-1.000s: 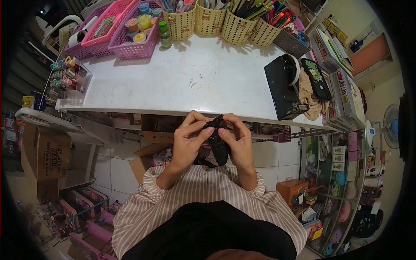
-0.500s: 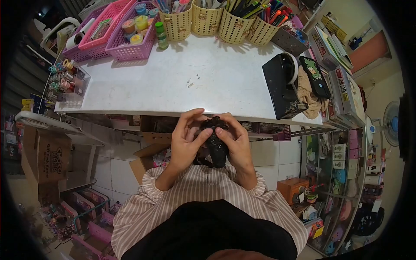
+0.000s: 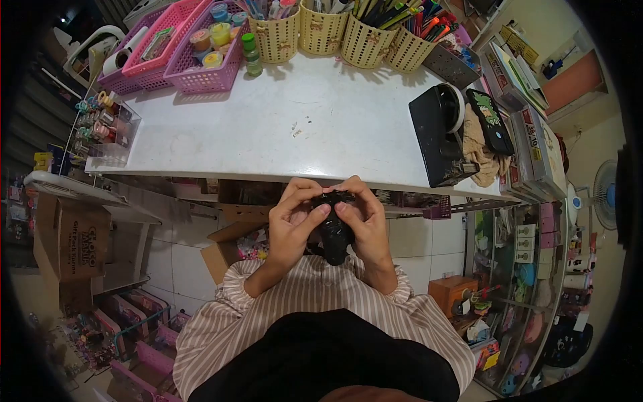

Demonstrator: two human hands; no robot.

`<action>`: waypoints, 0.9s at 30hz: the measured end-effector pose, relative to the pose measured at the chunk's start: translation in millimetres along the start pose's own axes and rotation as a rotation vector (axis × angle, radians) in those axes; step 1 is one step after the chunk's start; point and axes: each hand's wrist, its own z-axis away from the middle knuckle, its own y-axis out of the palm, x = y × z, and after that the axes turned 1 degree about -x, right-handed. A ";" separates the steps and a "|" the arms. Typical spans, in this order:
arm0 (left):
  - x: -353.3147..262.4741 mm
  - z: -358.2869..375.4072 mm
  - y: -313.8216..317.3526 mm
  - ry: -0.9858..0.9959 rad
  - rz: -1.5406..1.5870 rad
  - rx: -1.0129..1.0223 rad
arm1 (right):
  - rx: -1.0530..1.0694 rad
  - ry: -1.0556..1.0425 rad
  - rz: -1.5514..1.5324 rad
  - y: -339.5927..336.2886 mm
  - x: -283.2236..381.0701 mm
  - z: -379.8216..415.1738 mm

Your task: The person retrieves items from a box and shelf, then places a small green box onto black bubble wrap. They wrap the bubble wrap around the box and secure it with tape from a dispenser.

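A crumpled, shiny black bundle that looks like a plastic bag [image 3: 336, 234] hangs over the lap, just in front of the table edge. My left hand [image 3: 293, 218] pinches its upper left side, with thumb and fingers closed. On the opposite side, my right hand [image 3: 365, 218] grips the upper right part with its thumb pressed on the front. Both thumbs lie close together near the top of the bundle. Whatever the black plastic contains, if anything, is hidden.
The white table [image 3: 228, 134] carries a tape dispenser [image 3: 435, 134], a phone [image 3: 490, 120], pen baskets [image 3: 321, 30] and a purple basket [image 3: 207, 74] of small tubs. An open cardboard box [image 3: 221, 258] lies on the floor below. A glass cabinet [image 3: 516, 288] stands right.
My left fingers have curled in from a looser spread and now pinch the bundle's top. Both hands have drawn closer together there, and the top looks flatter and more gathered.
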 end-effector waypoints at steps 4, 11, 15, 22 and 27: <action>2.5 -1.6 -1.1 0.081 -0.061 0.029 | 0.016 -0.066 0.061 0.0 0.2 -1.2; -3.7 -8.6 -11.9 0.222 -0.410 0.140 | 0.033 -0.075 0.051 1.1 7.0 -6.6; -36.6 -37.5 -0.9 0.264 -0.565 0.273 | 0.020 -0.045 0.149 0.9 37.4 -28.9; -10.4 -107.8 -0.1 0.283 -0.487 0.238 | -0.023 -0.063 0.409 -16.3 45.4 -97.6; 5.1 -116.1 -4.2 0.214 -0.635 0.171 | -0.091 -0.114 0.768 -35.4 20.7 -117.6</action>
